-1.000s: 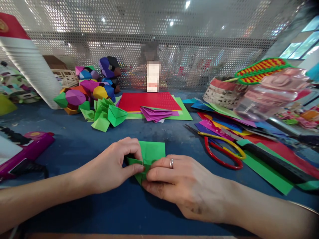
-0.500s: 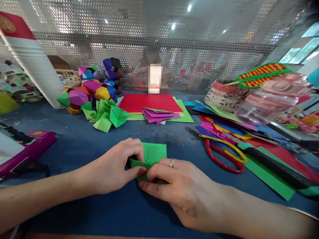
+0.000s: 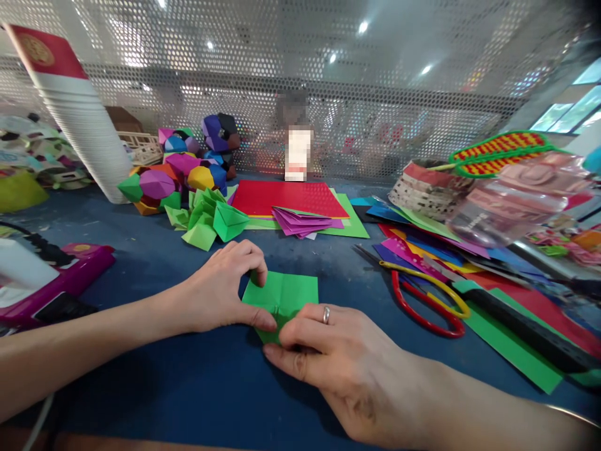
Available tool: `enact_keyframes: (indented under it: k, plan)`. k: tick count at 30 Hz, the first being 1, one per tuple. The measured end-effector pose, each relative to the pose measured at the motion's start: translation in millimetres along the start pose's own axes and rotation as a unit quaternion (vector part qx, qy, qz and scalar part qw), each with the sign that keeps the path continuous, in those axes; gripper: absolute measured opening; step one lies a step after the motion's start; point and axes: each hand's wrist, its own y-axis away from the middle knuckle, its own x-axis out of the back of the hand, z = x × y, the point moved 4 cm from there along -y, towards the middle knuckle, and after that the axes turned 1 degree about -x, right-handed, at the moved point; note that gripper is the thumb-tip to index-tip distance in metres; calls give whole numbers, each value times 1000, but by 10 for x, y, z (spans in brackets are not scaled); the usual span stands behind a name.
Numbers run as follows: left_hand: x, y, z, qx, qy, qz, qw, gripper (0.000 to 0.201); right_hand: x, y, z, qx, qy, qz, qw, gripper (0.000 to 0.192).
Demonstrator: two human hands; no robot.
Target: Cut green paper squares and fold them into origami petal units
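Observation:
A creased sheet of green paper (image 3: 295,289) lies on the blue table between my hands, its near part folded and partly hidden by my fingers. My left hand (image 3: 230,285) is open at its left side, the thumb resting on the near part and the curled fingers at the upper left corner. Thumb and fingers of my right hand (image 3: 328,351), which wears a ring, are closed on the near right edge of the sheet. Folded green paper pieces (image 3: 204,219) sit in a pile beyond my left hand.
Scissors (image 3: 422,297) and a utility knife (image 3: 526,322) lie at right on coloured papers, near a clear pink bottle (image 3: 509,200). Red paper (image 3: 286,197) and folded purple sheets (image 3: 303,220) lie ahead. At left stand stacked paper cups (image 3: 89,119) and a purple power strip (image 3: 89,263).
My left fingers have opened away from the green paper, and its left part now lies flatter. My right hand stays on the near edge. The view has shifted slightly.

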Motion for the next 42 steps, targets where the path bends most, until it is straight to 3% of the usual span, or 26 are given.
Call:
enact_keyframes:
  k: [7, 11, 24, 28, 31, 34, 36, 38, 40, 42]
  plan:
    - [18, -12, -84, -58, -56, 28, 996, 66, -3, 7, 1, -5, -13, -5, 1000, 41]
    - [62, -52, -101, -71, -88, 14, 993, 69, 6, -3, -11, -5, -14, -6, 1000, 40]
    - [273, -49, -203, -40, -182, -3, 982, 60, 15, -7, -34, -2, -9, -5, 1000, 38]
    - [287, 94, -14, -81, -193, 53, 977, 47, 14, -10, -26, -7, 3, -14, 1000, 38]
    - [192, 332, 286, -165, -177, 108, 964, 9, 14, -21, -36, -4, 1, -15, 1000, 38]
    - [-4, 559, 531, -255, -136, 72, 955, 23, 33, -23, -57, 5, -1, 11, 1000, 33]
    - [-86, 627, 592, -259, -145, 69, 952, 31, 62, -12, -42, 7, -4, 54, 999, 31]
    - [-106, 636, 611, -260, -145, 80, 951, 34, 105, 12, 46, -29, 3, 114, 993, 34]
    - [-95, 617, 615, -262, -146, 86, 950, 37, 139, 51, 222, -117, 26, 161, 980, 40]
    - [-77, 602, 620, -266, -150, 87, 948, 42, 145, 95, 434, -218, 52, 166, 960, 47]
